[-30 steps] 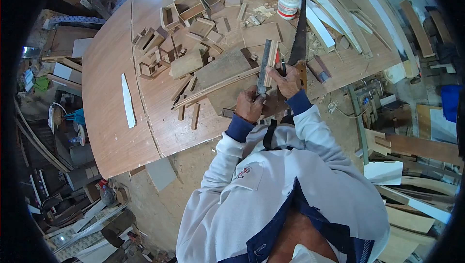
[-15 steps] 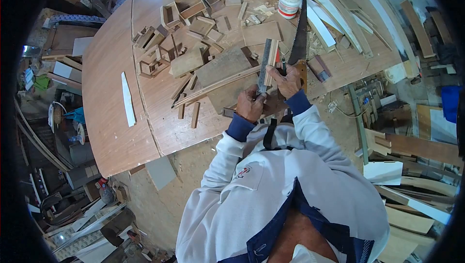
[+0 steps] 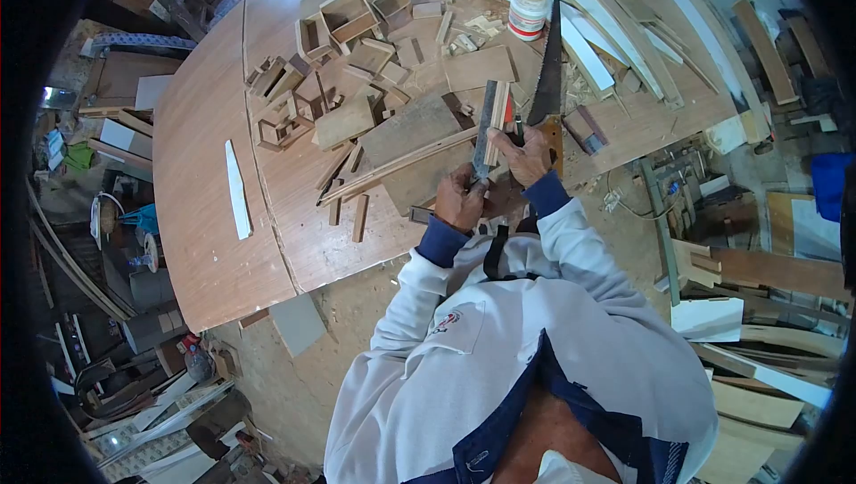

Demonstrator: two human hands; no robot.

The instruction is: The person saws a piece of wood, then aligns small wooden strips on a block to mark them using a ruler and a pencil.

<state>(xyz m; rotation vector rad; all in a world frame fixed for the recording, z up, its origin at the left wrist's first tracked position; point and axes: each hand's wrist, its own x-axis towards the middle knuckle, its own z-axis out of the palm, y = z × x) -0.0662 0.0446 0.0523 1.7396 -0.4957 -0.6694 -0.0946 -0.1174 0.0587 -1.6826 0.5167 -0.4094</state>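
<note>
ruler (image 3: 486, 123): dull grey metal; table (image 3: 201, 172): smooth brown wood; saw (image 3: 547, 74): dark metal

Grey metal ruler (image 3: 486, 126) across wooden strip (image 3: 499, 118)

I wear a white long-sleeved jacket, loose and creased over my arms and chest. Its cuffs are dark navy ribbed bands, one closing just behind my left hand (image 3: 460, 199), the other just behind my right hand (image 3: 528, 156). A small red and dark emblem sits on the left breast, on a patch stitched like a pocket. Navy trim runs down the open front edges of the jacket. A dark strap or collar piece hangs at my neck, between the two sleeves. Both my hands are bare, no gloves
</note>
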